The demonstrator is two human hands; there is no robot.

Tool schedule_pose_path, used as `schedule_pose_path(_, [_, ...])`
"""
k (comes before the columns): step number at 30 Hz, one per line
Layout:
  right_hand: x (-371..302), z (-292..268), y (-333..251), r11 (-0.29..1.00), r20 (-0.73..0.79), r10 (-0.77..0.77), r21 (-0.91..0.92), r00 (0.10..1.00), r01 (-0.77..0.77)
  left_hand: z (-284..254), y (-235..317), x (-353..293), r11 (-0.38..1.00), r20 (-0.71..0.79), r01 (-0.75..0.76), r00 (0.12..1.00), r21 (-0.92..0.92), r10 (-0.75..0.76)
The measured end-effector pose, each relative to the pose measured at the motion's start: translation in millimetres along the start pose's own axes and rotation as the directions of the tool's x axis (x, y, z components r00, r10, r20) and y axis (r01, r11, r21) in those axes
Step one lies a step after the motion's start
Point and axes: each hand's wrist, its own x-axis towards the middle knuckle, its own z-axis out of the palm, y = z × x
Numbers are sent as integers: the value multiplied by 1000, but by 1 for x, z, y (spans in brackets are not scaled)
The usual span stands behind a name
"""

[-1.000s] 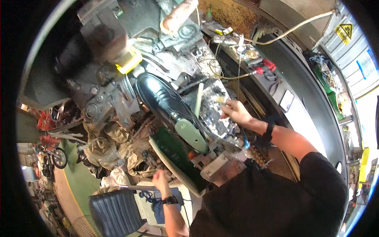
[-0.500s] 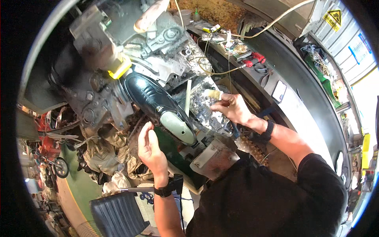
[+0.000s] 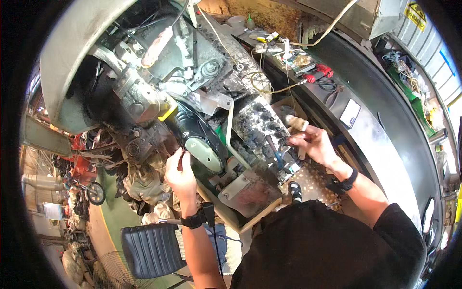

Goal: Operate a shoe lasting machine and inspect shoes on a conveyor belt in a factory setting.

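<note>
A black lace-up shoe (image 3: 195, 123) sits on a pale green shoe last (image 3: 203, 153) in a machine, its toe end beside a yellow block (image 3: 168, 109). My left hand (image 3: 181, 178) is close to the shoe's left side, thumb and fingertips raised and slightly apart, with nothing visible in them. To the right, my right hand (image 3: 317, 146) hovers above the edge of the sooty metal plate (image 3: 255, 120). Its forefinger wears a beige wrap (image 3: 297, 123); the thumb is apart from it and I see nothing held. A pale bent rod (image 3: 231, 137) stands between shoe and plate.
A wooden-handled tool (image 3: 158, 47) hangs over the machine. Along the right bench lie a red power tool (image 3: 318, 73), a phone (image 3: 350, 113) and cables, beside a dark curved conveyor belt (image 3: 365, 72). A black chair (image 3: 151, 250) stands at lower left near cloth bundles (image 3: 147, 185).
The whole view has shifted. Machine head and shoe look tilted differently, and the shoe appears foreshortened. My right hand has moved right, away from the shoe; my left stays near it, fingers more bent.
</note>
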Motion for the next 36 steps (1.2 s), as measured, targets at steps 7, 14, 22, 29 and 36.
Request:
schedule_pose_path(7, [-39,-59,41,993,-223,79,103,972,-58,-3,0,-2,949,58,-104,994,296,90])
schedule_pose_path(14, [-59,-85,54,994,-219,51,102,974,-29,-9,6,4,912,158,-220,972,347,174])
schedule_pose_path(22, [-47,-84,40,984,-215,-133,84,968,154,18,0,3,986,-51,165,985,15,-164])
schedule_pose_path(29, [-26,-70,23,926,-141,-335,134,932,353,65,42,-15,1000,61,10,998,9,-10])
schedule_pose_path(36, [-23,-66,18,932,-85,-307,173,948,317,65,44,-19,998,71,55,996,16,-56])
